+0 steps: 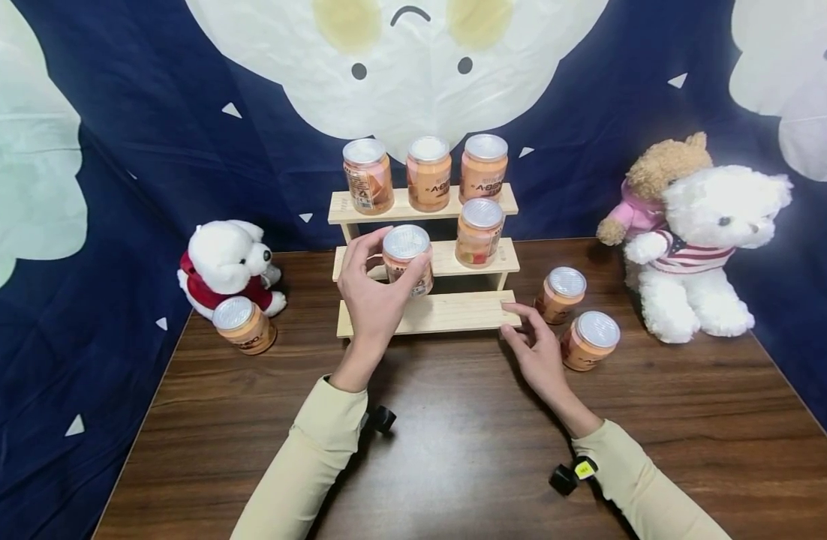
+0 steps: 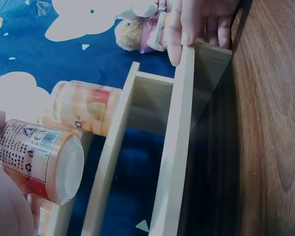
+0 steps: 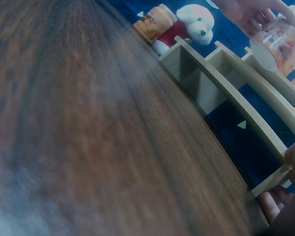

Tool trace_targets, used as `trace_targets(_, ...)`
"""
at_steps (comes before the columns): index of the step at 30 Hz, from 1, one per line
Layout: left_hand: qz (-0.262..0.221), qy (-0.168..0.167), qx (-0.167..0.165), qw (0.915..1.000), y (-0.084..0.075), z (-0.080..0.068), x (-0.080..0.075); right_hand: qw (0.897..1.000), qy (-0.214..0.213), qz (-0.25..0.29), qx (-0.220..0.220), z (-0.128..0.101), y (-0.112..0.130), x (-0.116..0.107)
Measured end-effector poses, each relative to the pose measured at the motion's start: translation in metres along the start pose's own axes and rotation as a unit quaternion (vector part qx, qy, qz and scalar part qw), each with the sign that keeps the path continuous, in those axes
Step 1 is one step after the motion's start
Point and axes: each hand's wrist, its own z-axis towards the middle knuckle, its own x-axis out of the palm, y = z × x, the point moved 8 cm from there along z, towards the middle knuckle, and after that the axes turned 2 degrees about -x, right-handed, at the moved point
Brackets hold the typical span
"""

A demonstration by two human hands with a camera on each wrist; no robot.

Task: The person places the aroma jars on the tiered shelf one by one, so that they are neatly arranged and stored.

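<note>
Centrally, the left hand (image 1: 373,296) curls thumb and fingers round a glass jar (image 1: 407,259) with a ribbed silver lid, peach-orange contents and a paper label carrying a barcode and small symbols, held just above the middle step of the pale wooden three-step rack (image 1: 440,313). At three o'clock from it on that step stands a matching jar (image 1: 479,232). Three more jars (image 1: 428,172) line the top step; two labels there begin "A-B", the rest unreadable. The right hand (image 1: 538,352) lies with relaxed, straight fingers, fingertips touching the right end of the bare bottom step. Two jars (image 1: 578,319) stand on the dark wood-grain table (image 1: 454,450) just beside that hand, at two o'clock. Another jar (image 1: 243,324) leans at nine o'clock, touching a fluffy white bear in red (image 1: 227,262).
</note>
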Motion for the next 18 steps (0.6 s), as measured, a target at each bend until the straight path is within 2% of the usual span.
trace_targets(9,0.006,-0.010,-0.031,0.9995,0.015,0.001,0.011,1.000,-0.001,0.005,-0.003,0.000,-0.002,0.000)
trace_targets(18,0.024,0.000,-0.031,0.9992,0.022,0.006,0.023,1.000,-0.002,0.005,0.000,-0.001,0.000,0.002)
